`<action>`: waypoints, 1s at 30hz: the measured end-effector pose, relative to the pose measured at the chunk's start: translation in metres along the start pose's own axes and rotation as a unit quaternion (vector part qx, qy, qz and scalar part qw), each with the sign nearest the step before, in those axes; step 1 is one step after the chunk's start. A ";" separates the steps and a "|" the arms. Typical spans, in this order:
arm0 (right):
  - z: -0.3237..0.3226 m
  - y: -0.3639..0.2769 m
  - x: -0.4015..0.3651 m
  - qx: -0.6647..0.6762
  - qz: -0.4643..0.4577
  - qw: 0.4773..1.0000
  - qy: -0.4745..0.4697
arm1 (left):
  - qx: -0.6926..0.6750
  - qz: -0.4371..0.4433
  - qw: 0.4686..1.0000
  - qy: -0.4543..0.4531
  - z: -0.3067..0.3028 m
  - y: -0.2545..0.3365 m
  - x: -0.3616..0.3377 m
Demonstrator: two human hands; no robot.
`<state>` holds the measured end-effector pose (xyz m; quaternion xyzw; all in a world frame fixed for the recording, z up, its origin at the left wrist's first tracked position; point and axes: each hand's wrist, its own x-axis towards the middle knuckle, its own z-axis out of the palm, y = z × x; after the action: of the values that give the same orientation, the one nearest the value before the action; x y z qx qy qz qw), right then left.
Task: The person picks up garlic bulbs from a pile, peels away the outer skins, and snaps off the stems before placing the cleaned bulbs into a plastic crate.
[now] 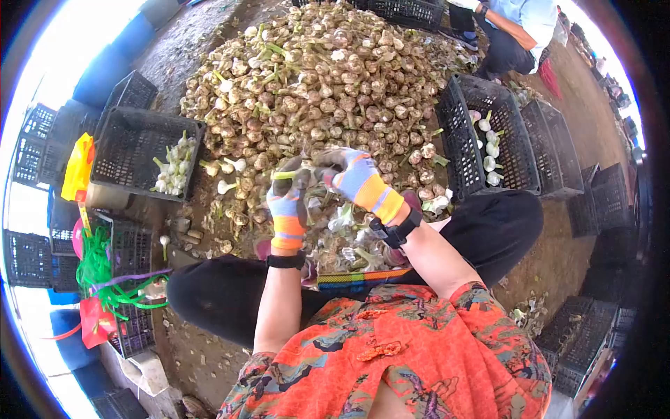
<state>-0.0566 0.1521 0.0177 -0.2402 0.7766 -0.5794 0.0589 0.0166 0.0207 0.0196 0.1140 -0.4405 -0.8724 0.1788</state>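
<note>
My left hand [287,206], in an orange and grey striped work glove with dark fingers, is closed on a garlic bulb whose pale green stem [289,175] shows across the fingers. The bulb is mostly hidden by the glove. Close beside it, my right hand [357,178] wears a matching glove, with its fingers curled in toward the left hand. What lies between those fingers is hidden. Below both hands, loose garlic skins and trimmings [345,244] lie between my knees. Directly beyond the hands rises a big pile of dirty garlic bulbs [321,84].
At the left, a black crate [122,150] contains several cleaner bulbs. Another crate [481,91] with white bulbs stands at the right. Green and purple ribbons [101,269] hang over a crate at the left. A person [513,31] crouches beyond the pile.
</note>
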 end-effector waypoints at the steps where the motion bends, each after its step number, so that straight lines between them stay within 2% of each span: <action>1: 0.003 -0.004 -0.002 -0.104 -0.028 0.994 0.018 | 0.035 0.030 0.999 0.004 -0.002 -0.005 0.002; 3: -0.005 -0.024 -0.001 -0.158 -0.021 0.987 0.005 | 0.034 0.031 0.999 -0.012 -0.009 -0.011 0.004; 5: -0.011 -0.047 0.000 -0.238 0.046 0.968 -0.067 | 0.064 0.070 0.994 -0.055 -0.006 -0.008 0.002; 7: -0.010 -0.043 0.002 -0.257 0.034 0.963 -0.070 | 0.047 0.046 0.996 -0.067 -0.006 -0.004 0.001; 10: -0.010 -0.031 0.003 -0.229 0.022 0.973 -0.029 | 0.060 0.041 0.997 -0.021 -0.003 -0.004 0.001; 12: -0.010 -0.014 0.006 -0.177 0.021 0.983 0.043 | -0.026 0.011 0.999 -0.023 -0.002 0.001 0.002; 13: -0.013 -0.012 0.007 -0.157 0.057 0.984 0.061 | -0.026 0.011 0.999 -0.021 -0.006 0.002 0.003; 15: -0.010 0.026 0.014 -0.093 0.071 0.985 0.125 | -0.048 -0.015 0.998 -0.036 -0.013 0.002 0.007; 17: -0.010 0.068 0.021 -0.071 0.105 0.982 0.143 | -0.059 -0.027 0.997 -0.052 -0.008 0.010 0.005; 19: -0.017 0.088 0.014 -0.069 0.171 0.966 0.180 | -0.164 -0.049 0.982 -0.085 -0.008 0.013 0.007; 20: -0.024 0.109 0.015 -0.069 0.232 0.967 0.077 | -0.192 -0.113 0.973 -0.063 -0.022 0.011 0.011; 21: -0.030 0.132 0.011 -0.065 0.295 0.953 -0.027 | -0.196 -0.082 0.977 0.005 -0.017 0.014 0.010; 22: -0.046 0.116 0.005 -0.245 0.270 0.924 -0.112 | -0.209 -0.075 0.975 -0.010 -0.021 0.015 0.012; 23: -0.050 0.134 -0.005 -0.264 0.260 0.919 -0.134 | -0.222 -0.063 0.972 -0.030 -0.027 0.017 0.019; 24: -0.058 0.150 -0.017 -0.300 0.308 0.898 -0.093 | -0.218 -0.012 0.976 -0.020 -0.038 0.020 0.030; 25: -0.064 0.140 -0.028 -0.334 0.350 0.873 -0.053 | -0.212 0.041 0.976 -0.008 -0.052 0.024 0.039; 26: -0.065 0.150 -0.038 -0.347 0.358 0.865 -0.061 | -0.305 0.044 0.951 -0.031 -0.067 0.042 0.048; 27: -0.058 0.159 -0.048 -0.382 0.384 0.833 -0.111 | -0.393 0.045 0.917 -0.054 -0.072 0.061 0.052; 28: -0.055 0.133 -0.055 -0.387 0.387 0.819 -0.175 | -0.392 0.061 0.917 -0.036 -0.063 0.077 0.051; 29: -0.034 0.201 -0.074 -0.350 0.318 0.853 -0.222 | -0.390 0.077 0.917 -0.017 -0.054 0.092 0.049; 30: -0.017 0.205 -0.083 -0.377 0.286 0.831 -0.293 | -0.363 0.104 0.924 0.052 -0.045 0.093 0.051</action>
<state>-0.0523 0.2476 -0.1827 -0.1693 0.9153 -0.1015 0.3511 0.0058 -0.0837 0.0665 0.0397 -0.0928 -0.9421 0.3199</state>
